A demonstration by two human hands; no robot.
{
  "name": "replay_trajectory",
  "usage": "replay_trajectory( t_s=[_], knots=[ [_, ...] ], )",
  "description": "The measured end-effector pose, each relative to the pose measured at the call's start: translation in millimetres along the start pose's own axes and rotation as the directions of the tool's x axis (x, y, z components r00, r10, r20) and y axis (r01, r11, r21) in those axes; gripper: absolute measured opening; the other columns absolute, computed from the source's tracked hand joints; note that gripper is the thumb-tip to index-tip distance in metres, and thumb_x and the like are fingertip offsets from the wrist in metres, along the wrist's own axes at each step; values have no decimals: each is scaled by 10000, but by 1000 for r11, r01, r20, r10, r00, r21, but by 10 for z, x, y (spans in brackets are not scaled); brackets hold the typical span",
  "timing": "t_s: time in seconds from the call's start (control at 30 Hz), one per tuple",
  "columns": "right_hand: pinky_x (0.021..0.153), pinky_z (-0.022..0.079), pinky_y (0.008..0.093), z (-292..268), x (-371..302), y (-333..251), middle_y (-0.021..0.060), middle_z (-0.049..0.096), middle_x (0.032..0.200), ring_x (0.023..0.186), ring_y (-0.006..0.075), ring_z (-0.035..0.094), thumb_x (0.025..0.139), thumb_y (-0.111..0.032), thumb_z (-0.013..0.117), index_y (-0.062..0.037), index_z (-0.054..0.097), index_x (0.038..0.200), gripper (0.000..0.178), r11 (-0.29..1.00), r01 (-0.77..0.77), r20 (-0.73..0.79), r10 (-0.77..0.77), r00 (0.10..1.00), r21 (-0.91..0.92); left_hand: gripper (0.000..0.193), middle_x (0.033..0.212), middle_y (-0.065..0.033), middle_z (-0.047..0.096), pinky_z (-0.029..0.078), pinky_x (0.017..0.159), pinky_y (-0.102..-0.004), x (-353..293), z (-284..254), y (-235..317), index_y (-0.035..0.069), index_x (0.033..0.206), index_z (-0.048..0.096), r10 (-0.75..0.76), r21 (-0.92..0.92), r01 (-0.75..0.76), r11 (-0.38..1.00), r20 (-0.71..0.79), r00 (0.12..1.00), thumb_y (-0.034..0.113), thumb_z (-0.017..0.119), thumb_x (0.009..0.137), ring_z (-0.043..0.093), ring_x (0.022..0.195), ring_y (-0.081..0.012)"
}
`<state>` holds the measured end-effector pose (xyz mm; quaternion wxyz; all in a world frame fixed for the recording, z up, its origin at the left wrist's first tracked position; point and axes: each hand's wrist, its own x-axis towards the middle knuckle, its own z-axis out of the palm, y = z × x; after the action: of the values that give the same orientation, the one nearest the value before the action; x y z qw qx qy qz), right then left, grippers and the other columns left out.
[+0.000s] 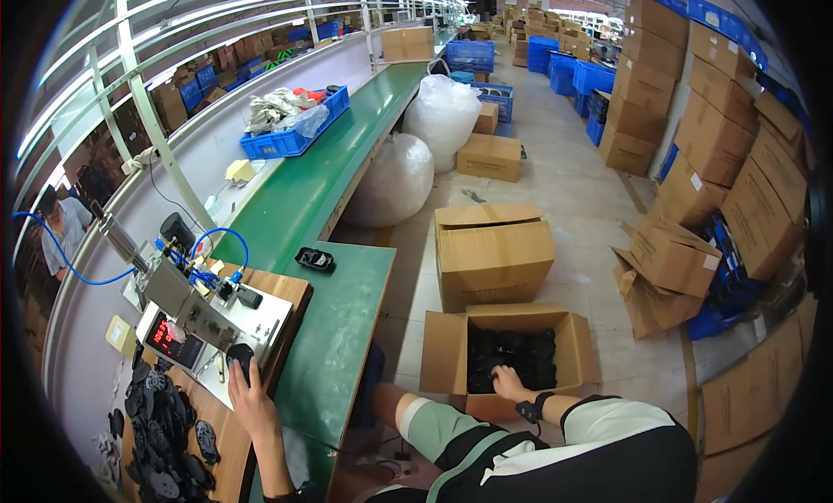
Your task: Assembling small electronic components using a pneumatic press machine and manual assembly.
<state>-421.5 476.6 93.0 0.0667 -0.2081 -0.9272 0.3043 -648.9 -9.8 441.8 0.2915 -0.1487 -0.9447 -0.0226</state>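
Your left hand (252,406), fingers apart, touches a rounded black part (240,355) at eight o'clock; your right hand (510,384), grip unclear, reaches inside the brown cardboard box (444,354) at five. Heaped flat black pieces (160,412) apparently remain.

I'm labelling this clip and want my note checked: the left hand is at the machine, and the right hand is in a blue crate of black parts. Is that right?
The container is wrong: the head view shows the right hand in an open cardboard box of black parts. The left hand is indeed at the machine.
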Motion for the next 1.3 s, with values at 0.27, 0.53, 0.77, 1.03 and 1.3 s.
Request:
replay_trajectory(
  t_s=[0.27,0.53,0.77,1.03,1.3],
  knots=[
    [1058,483,469,155,-222,465,210,674,1271,1212,396,605,869,-147,612,-105,676,1280,418,933,-284,424,354,834,-221,530,1437,-262,539,411,1125,-478,212,157,141,79,1367,614,-95,-6,95,995,71,993,-65,544,861,494,1349,-432],
    [1077,462,545,211,-69,352,196,563,1437,1376,434,479,909,-218,617,-193,583,1429,522,915,-261,535,392,749,-307,479,1395,-256,573,409,1124,-478,287,60,221,53,1318,641,-22,55,22,998,-4,1000,-51,558,857,497,1352,-416],
    [1144,371,605,615,-29,292,188,442,1532,1426,438,382,889,-313,703,-149,439,1516,700,823,-428,564,568,599,-374,535,1416,-244,569,410,1122,-467,225,193,145,74,1360,618,-76,7,75,997,72,994,-70,553,850,510,1345,-405],
    [954,521,593,1264,82,1121,197,687,1244,1161,402,666,840,-502,703,-114,622,1315,619,911,51,634,243,734,-409,554,1424,-251,558,425,1117,-486,189,252,91,73,1371,605,-21,-77,25,997,49,999,-86,510,848,532,1315,-430],
    [929,576,434,1074,295,668,205,740,1119,1084,359,714,882,-154,648,-89,789,1059,235,849,-125,517,421,745,-513,616,1387,-193,602,453,1095,-454,220,230,147,18,1410,512,-54,-79,56,995,22,998,43,722,832,555,1312,-369]
  ],
)
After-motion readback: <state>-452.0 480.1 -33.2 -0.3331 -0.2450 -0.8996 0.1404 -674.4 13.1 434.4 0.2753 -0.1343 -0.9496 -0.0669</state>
